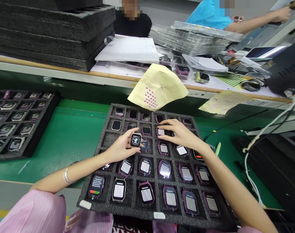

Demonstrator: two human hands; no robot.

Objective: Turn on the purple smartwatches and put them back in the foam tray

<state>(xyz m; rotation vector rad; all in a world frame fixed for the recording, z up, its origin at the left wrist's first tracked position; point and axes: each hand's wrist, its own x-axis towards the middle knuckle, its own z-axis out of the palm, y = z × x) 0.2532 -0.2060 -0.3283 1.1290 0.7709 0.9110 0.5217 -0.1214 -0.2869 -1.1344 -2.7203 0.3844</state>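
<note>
My left hand point(125, 144) holds a small square smartwatch point(136, 140) without a strap between thumb and fingers, its lit screen showing a round dial. It is above the black foam tray point(85, 191), whose compartments contain several strapless smartwatches, many with lit white menus. Over the second row from the back, my right hand point(175, 131) has its thumb and fingers apart on either side of a purple-rimmed smartwatch point(161, 131) lying in its compartment. Whether the fingertips touch it, I cannot tell. Beside my left fingertips lies another smartwatch point(145, 144), partly covered.
Another tray of watches point(26, 149) lies left on the green bench point(57, 129). Stacked foam trays point(89, 38), papers point(130, 48) and clear plastic trays point(186, 37) fill the raised shelf. A yellow sheet point(159, 85) hangs from its edge. Cables point(249, 168) run right. Two people are behind.
</note>
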